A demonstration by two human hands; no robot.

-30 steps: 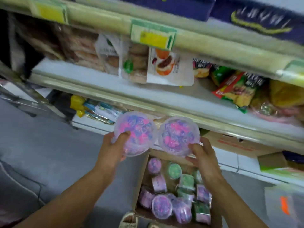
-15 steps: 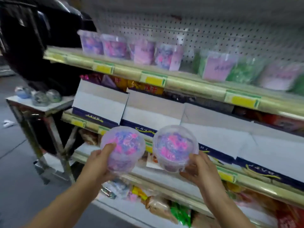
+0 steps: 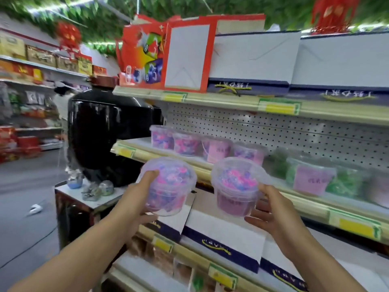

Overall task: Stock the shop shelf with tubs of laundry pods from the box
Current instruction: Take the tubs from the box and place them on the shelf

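Change since the prior views: The box of tubs on the floor, seen a second before, was no longer in view; the person's gaze had risen from the lower shelves to the shelf of pods. Both tubs had travelled up with it.
Meaning for task: Judged as the carry stage nearly over, placement on the shelf next.
Left hand [image 3: 134, 199]: Wrapped round the left tub [image 3: 168, 185], thumb over the lid edge at 10 o'clock of the tub, fingers under its base.
Right hand [image 3: 271, 209]: Cupped the right tub [image 3: 234, 184] from its 4 o'clock side, fingers curled on wall and base.
Tubs in hand: Two, both clear with pink and purple pods, lids on, held near upright, side by side and apart.
Target shelf [image 3: 168, 163]: Its front edge lay just behind the held tubs, at 12 o'clock of the hands.
Pink tubs on shelf [image 3: 186, 144]: Four counted in a row at the left end, the third showing a pink label.
Green tubs on shelf [image 3: 347, 182]: At least three at 2 o'clock, one with a pink label; blur prevented a firm count.
Free space: Bare shelf showed in front of the pink row and at 11 o'clock; judged adequate for two more.
Other: A black urn [image 3: 109, 133] stood at 10 o'clock, on a small table [image 3: 69, 191] beside the shelving.
Risk: Crowding the shelf lip could tip a tub off.
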